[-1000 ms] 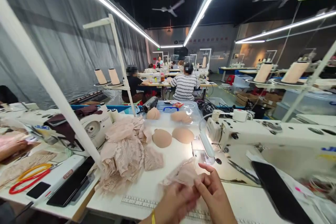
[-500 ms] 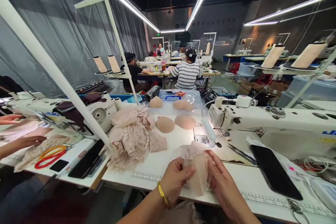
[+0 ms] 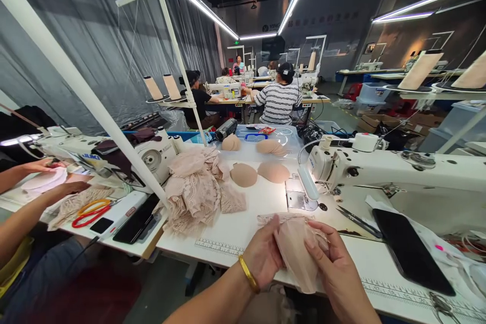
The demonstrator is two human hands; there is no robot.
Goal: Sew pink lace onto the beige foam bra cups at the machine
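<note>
Here our fingers [image 3: 317, 243] pinch a beige lace piece [image 3: 298, 253] low in the frame's centre, left hand [image 3: 264, 255] and right hand [image 3: 337, 273] both closed on it above the white bench [image 3: 243, 223]. Just beyond lie two foam cups [image 3: 258, 174], a lace heap [image 3: 197, 187] and the sewing machine [image 3: 398, 172].

there is just one camera, worn on the person's head. it looks forward and down over the near edge of the bench [image 3: 243, 223]. the hands [image 3: 299, 258] are very close, low in the middle. past the far edge it sees deep into the room.
</note>
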